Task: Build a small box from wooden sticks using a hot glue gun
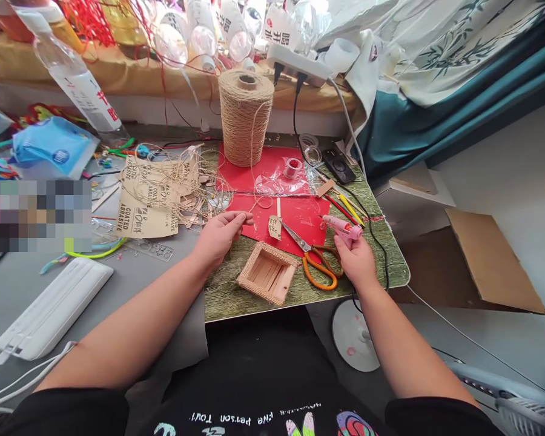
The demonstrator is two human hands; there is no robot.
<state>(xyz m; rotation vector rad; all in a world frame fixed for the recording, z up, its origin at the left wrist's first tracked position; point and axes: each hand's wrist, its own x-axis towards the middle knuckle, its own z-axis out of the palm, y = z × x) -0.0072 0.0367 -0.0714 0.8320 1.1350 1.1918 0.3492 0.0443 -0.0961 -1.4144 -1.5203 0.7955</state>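
My left hand [224, 235] pinches the end of a jute twine between thumb and fingers, just left of the red sheets. The twine appears to run up to a large spool of jute twine [245, 124] standing upright behind. In my right hand [356, 257] is a pink hot glue gun [345, 227], its nozzle pointing left over the red sheet [295, 227]. Between my hands lies a small square wooden box [270, 272], its rim wrapped in twine and its open side facing me. Scissors with orange handles [320, 269] lie beside the box, close to my right hand.
Sandpaper sheets [148, 203] and tangled twine lie at the left. A white power bank [54, 309] sits on the grey surface. A power strip [300, 65], a plastic bottle [79, 85], a black phone-like device [338, 166] and pens surround the work area. A cardboard box [490, 260] stands right.
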